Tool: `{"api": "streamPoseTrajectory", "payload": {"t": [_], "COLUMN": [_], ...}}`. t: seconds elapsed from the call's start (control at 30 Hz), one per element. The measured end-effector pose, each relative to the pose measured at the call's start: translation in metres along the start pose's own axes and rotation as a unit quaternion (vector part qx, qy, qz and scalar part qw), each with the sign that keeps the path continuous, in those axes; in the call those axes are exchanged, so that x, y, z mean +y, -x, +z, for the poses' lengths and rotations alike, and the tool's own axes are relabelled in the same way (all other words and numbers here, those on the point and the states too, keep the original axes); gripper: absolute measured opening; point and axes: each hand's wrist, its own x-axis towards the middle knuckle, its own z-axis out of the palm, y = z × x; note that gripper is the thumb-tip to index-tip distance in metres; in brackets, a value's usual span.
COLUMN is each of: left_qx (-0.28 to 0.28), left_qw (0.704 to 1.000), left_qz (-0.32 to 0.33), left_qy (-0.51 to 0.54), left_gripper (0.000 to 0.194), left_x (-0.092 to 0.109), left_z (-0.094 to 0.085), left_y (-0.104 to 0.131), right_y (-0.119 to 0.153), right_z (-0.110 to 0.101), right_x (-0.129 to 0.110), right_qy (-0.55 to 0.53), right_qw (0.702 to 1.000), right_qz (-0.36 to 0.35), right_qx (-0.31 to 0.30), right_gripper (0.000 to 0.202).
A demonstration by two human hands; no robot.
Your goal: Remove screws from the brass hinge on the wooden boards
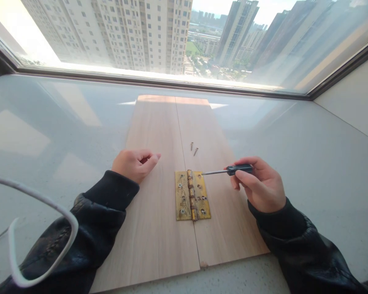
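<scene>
A brass hinge [192, 196] lies flat across the seam between two pale wooden boards [153, 232]. Several screws sit in its holes; the upper holes of the right leaf show no screw heads. Two loose screws [194, 149] rest on the right board above the hinge. My right hand [259, 183] grips a screwdriver [239, 169] by its black handle, its tip at the top right corner of the hinge. To the left of the hinge, my left hand [136, 164] is curled closed over the left board; no object shows in it.
A white cable [70, 220] loops over the left sleeve at the lower left. The boards lie on a glossy white sill [313, 163]. A window frame [159, 83] runs along the back, with tall buildings outside.
</scene>
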Motion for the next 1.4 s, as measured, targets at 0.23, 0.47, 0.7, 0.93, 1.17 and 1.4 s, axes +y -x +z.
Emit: {"api": "streamPoseTrajectory", "payload": {"t": [0.23, 0.47, 0.7, 0.93, 1.17, 1.4], "left_qx": [0.002, 0.006, 0.002, -0.003, 0.001, 0.001], "left_qw": [1.0, 1.0, 1.0, 1.0, 1.0, 1.0], "left_qz": [0.006, 0.0, -0.002, 0.005, -0.003, -0.001], "left_qy": [-0.011, -0.009, -0.005, -0.002, -0.002, 0.002], "left_gripper": [0.042, 0.041, 0.042, 0.043, 0.043, 0.042], "left_x": [-0.0005, 0.0008, 0.0004, -0.0013, -0.0007, 0.001], "left_z": [-0.0007, -0.0007, -0.0006, -0.0003, -0.0002, -0.0012], "left_y": [0.0002, 0.001, 0.0003, 0.0, 0.0003, 0.0006], "right_y": [0.007, 0.0086, 0.0086, 0.0087, 0.0084, 0.0082], "right_z": [0.0049, 0.0069, 0.0074, 0.0082, 0.0086, 0.0067], "right_x": [-0.0109, -0.0106, -0.0086, -0.0057, -0.0048, -0.0035], "right_qy": [0.069, 0.086, 0.077, 0.063, 0.063, 0.064], "right_qw": [0.996, 0.994, 0.996, 0.997, 0.997, 0.997], "right_qz": [-0.032, -0.048, -0.045, -0.037, -0.04, -0.044], "right_qx": [0.04, 0.04, 0.031, 0.014, 0.017, 0.01], "right_gripper": [0.014, 0.014, 0.015, 0.018, 0.016, 0.017]}}
